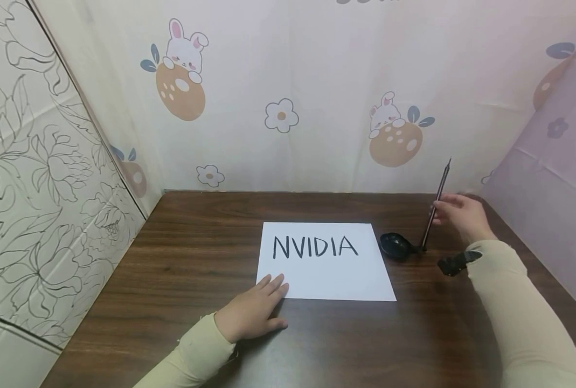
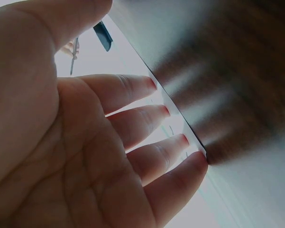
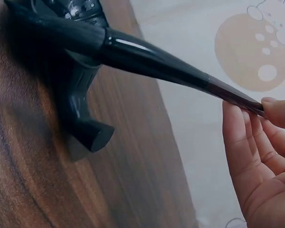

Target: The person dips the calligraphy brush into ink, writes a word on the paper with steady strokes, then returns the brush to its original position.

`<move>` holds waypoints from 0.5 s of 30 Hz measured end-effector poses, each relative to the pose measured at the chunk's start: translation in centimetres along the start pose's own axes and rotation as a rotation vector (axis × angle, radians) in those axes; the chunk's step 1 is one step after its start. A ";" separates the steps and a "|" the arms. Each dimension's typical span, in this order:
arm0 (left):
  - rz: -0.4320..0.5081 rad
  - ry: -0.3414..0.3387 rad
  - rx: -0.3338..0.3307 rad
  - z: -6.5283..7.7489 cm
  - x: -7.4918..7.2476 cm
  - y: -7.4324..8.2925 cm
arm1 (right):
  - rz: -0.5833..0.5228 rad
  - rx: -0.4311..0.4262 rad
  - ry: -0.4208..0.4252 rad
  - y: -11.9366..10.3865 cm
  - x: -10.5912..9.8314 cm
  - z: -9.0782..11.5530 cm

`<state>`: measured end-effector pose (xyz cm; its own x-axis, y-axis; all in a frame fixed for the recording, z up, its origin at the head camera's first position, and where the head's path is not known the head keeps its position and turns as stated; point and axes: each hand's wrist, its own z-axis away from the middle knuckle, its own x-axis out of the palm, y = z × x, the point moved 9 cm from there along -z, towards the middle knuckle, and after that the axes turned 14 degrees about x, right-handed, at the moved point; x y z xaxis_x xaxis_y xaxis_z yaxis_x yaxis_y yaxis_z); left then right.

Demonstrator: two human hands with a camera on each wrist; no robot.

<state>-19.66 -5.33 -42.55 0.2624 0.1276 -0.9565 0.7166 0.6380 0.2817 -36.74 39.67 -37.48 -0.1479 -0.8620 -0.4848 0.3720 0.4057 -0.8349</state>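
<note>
My right hand (image 1: 462, 215) pinches a slim dark pen (image 1: 438, 205) between thumb and fingers, its pointed end up. The pen's lower end is at a black pen stand (image 1: 396, 246) with a rounded base; I cannot tell whether the two are joined. In the right wrist view the pen (image 3: 156, 61) slants across, and a short black tube (image 3: 97, 135) sticks out below it. My left hand (image 1: 254, 310) rests with fingers extended at the lower left corner of a white sheet of paper (image 1: 326, 280) lettered "NVIDIA".
The brown wooden table (image 1: 171, 291) meets a curtain (image 1: 288, 156) printed with rabbits at the back. A white panel with flower line drawings (image 1: 50, 178) stands at the left. A black device (image 1: 455, 264) is on the right wrist.
</note>
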 end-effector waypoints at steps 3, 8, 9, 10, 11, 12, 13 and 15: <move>-0.001 0.001 0.000 0.0 0.0 0.0 | -0.029 0.009 -0.026 0.4 0.3 -0.2; -0.002 -0.003 -0.002 0.0 0.2 -0.1 | -0.054 0.027 -0.071 1.0 0.6 -0.4; -0.001 -0.005 -0.002 0.0 0.2 -0.1 | -0.048 0.032 -0.077 1.2 0.6 -0.5; 0.001 -0.005 -0.003 0.0 0.2 -0.1 | -0.044 0.039 -0.082 1.3 0.7 -0.6; 0.001 -0.005 -0.003 0.0 0.2 -0.1 | -0.040 0.048 -0.088 1.5 0.7 -0.7; 0.001 -0.005 -0.003 0.0 0.2 -0.1 | -0.031 0.055 -0.093 1.6 0.8 -0.7; 0.000 -0.002 -0.002 0.0 0.1 -0.1 | -0.023 0.062 -0.099 1.8 0.8 -0.8; -0.001 0.002 -0.001 -0.1 0.1 -0.1 | 0.002 0.075 -0.108 2.1 0.9 -1.0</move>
<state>-19.73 -5.33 -42.64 0.2605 0.1280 -0.9569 0.7160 0.6392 0.2805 -36.98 40.00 -39.95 -0.0493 -0.8907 -0.4519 0.4405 0.3867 -0.8102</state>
